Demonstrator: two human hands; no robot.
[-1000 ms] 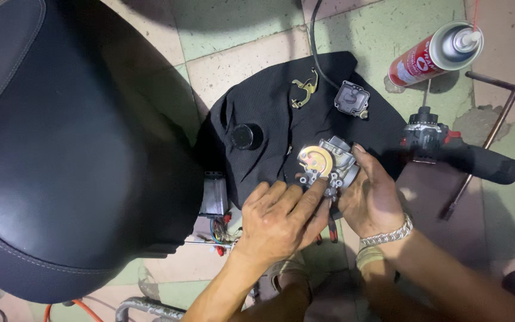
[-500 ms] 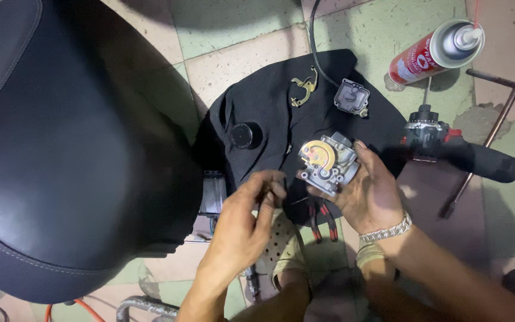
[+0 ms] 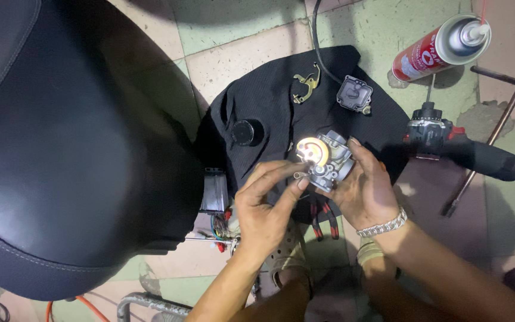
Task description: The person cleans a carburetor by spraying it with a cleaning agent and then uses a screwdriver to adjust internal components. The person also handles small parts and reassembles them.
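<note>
My right hand (image 3: 368,191) grips a small metal carburetor body (image 3: 328,156), lit by a bright spot, above a black cloth (image 3: 281,113). A metal bracelet sits on that wrist. My left hand (image 3: 264,206) pinches a tiny metal part (image 3: 300,175) between thumb and fingers, right against the carburetor's left side. On the cloth lie a brass bracket (image 3: 305,81), a square grey cover (image 3: 354,94) and a round black cap (image 3: 245,132).
A large black motorcycle seat (image 3: 67,149) fills the left. A red and white spray can (image 3: 442,48) lies at the upper right, with a black handlebar grip and switch (image 3: 460,149) and a metal T-wrench (image 3: 496,119) beside it. Wiring (image 3: 219,223) sits below the cloth.
My left hand left the carburetor, dropped toward my lap, then came back up holding a tiny part against its left side. My right hand kept the carburetor in place.
</note>
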